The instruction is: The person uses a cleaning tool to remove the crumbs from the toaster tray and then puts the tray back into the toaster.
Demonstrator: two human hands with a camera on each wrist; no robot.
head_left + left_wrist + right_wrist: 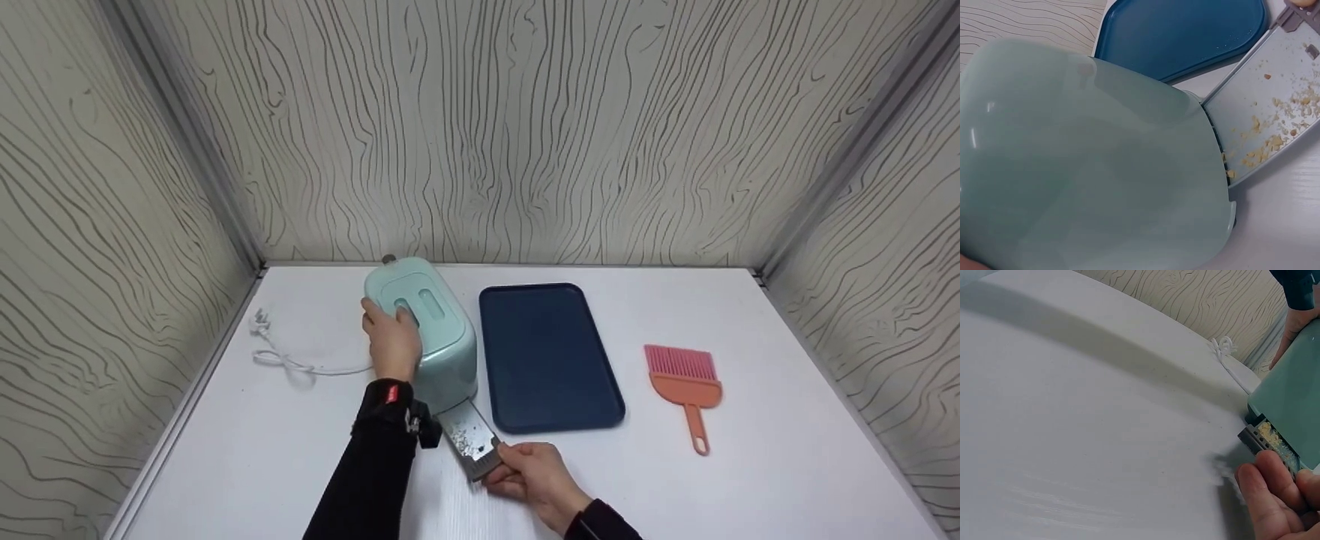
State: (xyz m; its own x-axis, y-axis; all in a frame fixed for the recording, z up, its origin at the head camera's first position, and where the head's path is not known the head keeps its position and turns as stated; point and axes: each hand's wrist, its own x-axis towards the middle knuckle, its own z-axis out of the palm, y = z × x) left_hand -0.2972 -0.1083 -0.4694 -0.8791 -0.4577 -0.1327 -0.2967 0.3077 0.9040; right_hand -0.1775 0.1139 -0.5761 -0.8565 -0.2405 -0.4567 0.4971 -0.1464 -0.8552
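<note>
A mint-green toaster (448, 375) with two slots on top stands left of the middle of the table. My left hand (394, 341) grips its left top edge, the thumb at a slot and the fingers over the outer side. From the toaster's near end a metal crumb tray (466, 431) sticks out, its inner end hidden inside. Crumbs (1275, 147) lie scattered over the tray's surface in the left wrist view. My right hand (536, 476) pinches the tray's grey end (1252, 440) between thumb and fingers.
Right of the toaster lies a dark blue rectangular tray (551, 360). An orange brush (686, 386) with pink bristles is farther right. The toaster's white cord (315, 370) and plug (260, 322) lie to the left. Patterned panels (510, 135) enclose the white table (750, 480) at the back and sides.
</note>
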